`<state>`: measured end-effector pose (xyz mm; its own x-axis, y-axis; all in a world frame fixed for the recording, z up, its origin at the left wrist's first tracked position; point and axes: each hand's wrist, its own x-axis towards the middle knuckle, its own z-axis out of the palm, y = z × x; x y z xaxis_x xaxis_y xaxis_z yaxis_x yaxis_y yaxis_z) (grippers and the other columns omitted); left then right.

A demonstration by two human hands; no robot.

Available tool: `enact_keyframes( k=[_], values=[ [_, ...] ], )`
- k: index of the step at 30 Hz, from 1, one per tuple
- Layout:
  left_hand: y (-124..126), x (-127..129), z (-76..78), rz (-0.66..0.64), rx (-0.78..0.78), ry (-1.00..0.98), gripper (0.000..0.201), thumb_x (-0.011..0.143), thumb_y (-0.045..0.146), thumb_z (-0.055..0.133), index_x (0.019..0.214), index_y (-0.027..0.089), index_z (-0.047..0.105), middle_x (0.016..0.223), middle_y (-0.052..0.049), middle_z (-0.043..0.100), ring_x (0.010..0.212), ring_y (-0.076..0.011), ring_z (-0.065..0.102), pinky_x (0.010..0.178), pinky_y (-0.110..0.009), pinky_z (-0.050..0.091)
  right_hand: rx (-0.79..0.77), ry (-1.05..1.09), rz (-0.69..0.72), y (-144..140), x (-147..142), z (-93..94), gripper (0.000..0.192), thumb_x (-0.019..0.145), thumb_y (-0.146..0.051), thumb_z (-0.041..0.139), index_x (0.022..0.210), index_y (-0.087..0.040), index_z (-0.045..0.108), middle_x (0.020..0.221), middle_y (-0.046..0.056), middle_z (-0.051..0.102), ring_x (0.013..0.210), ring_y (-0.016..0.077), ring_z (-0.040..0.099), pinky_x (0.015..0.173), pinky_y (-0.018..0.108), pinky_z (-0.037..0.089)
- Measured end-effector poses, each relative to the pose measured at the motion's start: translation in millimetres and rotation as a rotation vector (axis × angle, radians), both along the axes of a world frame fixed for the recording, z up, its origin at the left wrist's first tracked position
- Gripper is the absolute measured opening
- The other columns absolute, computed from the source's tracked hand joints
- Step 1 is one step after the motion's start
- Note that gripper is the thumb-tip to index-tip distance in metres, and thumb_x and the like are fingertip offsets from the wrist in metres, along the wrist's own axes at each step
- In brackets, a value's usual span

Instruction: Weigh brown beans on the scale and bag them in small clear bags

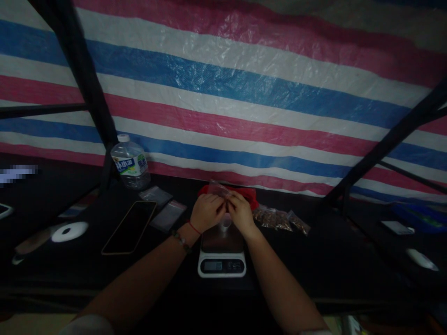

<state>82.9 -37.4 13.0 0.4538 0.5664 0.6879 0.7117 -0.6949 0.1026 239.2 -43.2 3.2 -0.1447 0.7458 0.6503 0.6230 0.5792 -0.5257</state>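
A: Forearms enter from the bottom edge of the frame, meeting at centre. Left hand [206, 211] and right hand [240, 213] both pinch a small clear bag [218, 188], held just above the scale [222, 253]; fingers curled on its top edge.

B: Left to right along the table?

A: White disc [70, 231] at far left, then a dark phone [129, 227] lying flat, a water bottle [130, 161] behind it, and empty clear bags [167, 214] beside the phone. Centre: scale with a small white cup [226, 224] on its plate. Behind the hands, red cloth [249, 194]. Right of centre, filled bags [281, 219] of brownish bits.

B: Handling note?

A: My judgement: keep the bag mouth level and directly over the cup, grip with fingertips only, so nothing spills off the plate.

B: Any readable text?

A: Bottle label shows blue characters, too small to read. Scale display dim, digits illegible.
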Motion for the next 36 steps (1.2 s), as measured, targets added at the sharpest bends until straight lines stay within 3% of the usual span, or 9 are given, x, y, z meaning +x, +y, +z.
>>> enact_keyframes(
  k=[6,11,15,18,24,28,32,36],
  values=[
    [-1,2,-1.8,-0.043,0.0,0.016,0.018,0.088,0.024,0.049,0.076,0.017,0.062,0.077,-0.007,0.065,0.075,-0.02,0.057,0.068,-0.035,0.041,0.004,0.03,-0.038,1,-1,-2.0,0.038,0.081,-0.004,0.045,0.1,-0.019,0.074,0.109,0.01,0.067,0.103,0.0197,0.063,0.095,0.033,0.049],
    [4,-6,-1.2,-0.154,0.014,-0.086,0.017,0.084,0.021,0.052,0.096,0.017,0.063,0.096,-0.008,0.067,0.093,-0.0216,0.059,0.086,-0.038,0.045,-0.055,0.112,-0.049,6,6,-0.7,0.023,0.082,-0.014,0.056,0.095,-0.02,0.074,0.091,0.007,0.069,0.087,0.019,0.064,0.084,0.032,0.051],
    [11,-17,0.9,-0.209,0.026,-0.097,0.042,0.077,0.021,0.057,0.118,0.017,0.057,0.126,-0.01,0.059,0.118,-0.0241,0.05,0.104,-0.042,0.036,-0.104,0.119,0.007,9,10,-0.7,0.03,0.076,-0.019,0.066,0.106,-0.022,0.07,0.098,0.006,0.066,0.092,0.0199,0.062,0.085,0.033,0.05],
    [14,-19,-0.3,-0.17,0.014,-0.051,0.054,0.076,0.028,0.06,0.129,0.019,0.051,0.137,-0.01,0.052,0.127,-0.0275,0.043,0.108,-0.046,0.029,-0.12,0.08,0.079,8,7,-1.3,0.031,0.074,-0.018,0.069,0.105,-0.022,0.07,0.105,0.007,0.064,0.1,0.0205,0.06,0.091,0.034,0.048],
    [16,-20,-2.4,-0.119,-0.086,-0.01,0.053,0.076,0.037,0.06,0.126,0.019,0.053,0.124,-0.009,0.06,0.12,-0.0282,0.047,0.11,-0.049,0.021,-0.103,0.029,0.221,4,4,1.9,0.018,0.084,-0.017,0.06,0.093,-0.022,0.074,0.105,0.007,0.063,0.104,0.018,0.058,0.096,0.033,0.045],
    [16,-20,0.2,-0.147,-0.151,-0.021,0.049,0.075,0.038,0.061,0.12,0.017,0.055,0.116,-0.01,0.061,0.112,-0.0261,0.052,0.106,-0.046,0.03,-0.119,0.092,0.215,6,6,2.9,0.018,0.085,-0.021,0.06,0.094,-0.024,0.074,0.111,0.007,0.063,0.108,0.0187,0.058,0.099,0.034,0.044],
    [14,-18,1.7,-0.252,-0.185,-0.024,0.057,0.071,0.029,0.064,0.125,0.017,0.05,0.117,-0.008,0.06,0.109,-0.0237,0.053,0.1,-0.04,0.038,-0.2,0.051,0.226,5,3,4.1,0.014,0.078,-0.018,0.066,0.088,-0.022,0.075,0.119,0.008,0.061,0.115,0.0209,0.055,0.103,0.036,0.041],
    [14,-16,1.6,-0.266,-0.199,-0.003,0.049,0.068,0.03,0.066,0.115,0.017,0.056,0.111,-0.009,0.061,0.105,-0.0246,0.055,0.097,-0.04,0.041,-0.228,-0.008,0.243,3,1,7.7,0.024,0.07,-0.017,0.073,0.094,-0.021,0.074,0.129,0.01,0.057,0.122,0.0235,0.051,0.106,0.038,0.038]
  ],
)
